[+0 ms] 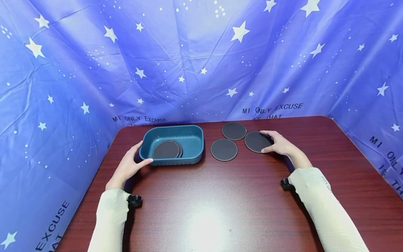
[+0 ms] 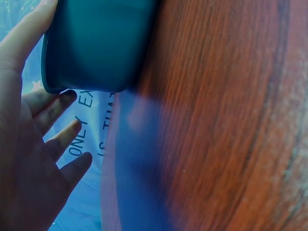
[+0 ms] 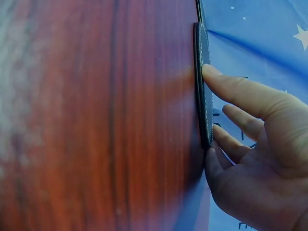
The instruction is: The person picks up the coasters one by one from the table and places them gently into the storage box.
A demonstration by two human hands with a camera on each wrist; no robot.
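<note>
A tub [image 1: 179, 161] sits left of centre near the back edge of a table [image 1: 207, 189], with a coaster stack [image 1: 166, 150] in its left front part. To its right lie three more: front coaster [image 1: 224, 149] nearest, back coaster [image 1: 234, 131] behind that, right coaster [image 1: 255, 142] beside both. Left hand [image 1: 127, 167]: tub's left end. Right hand [image 1: 281, 144]: right coaster's right side. Cloth [image 1: 189, 52] hangs behind.

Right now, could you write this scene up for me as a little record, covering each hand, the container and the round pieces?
Left hand: holds the teal container at its near left corner
Right hand: pinches the rightmost disc by its edge
Inside container: stacked dark discs, at least two
Other discs: back disc and front disc, between container and right hand
Surface: reddish-brown table
Backdrop: blue cloth with white stars and black lettering
</note>
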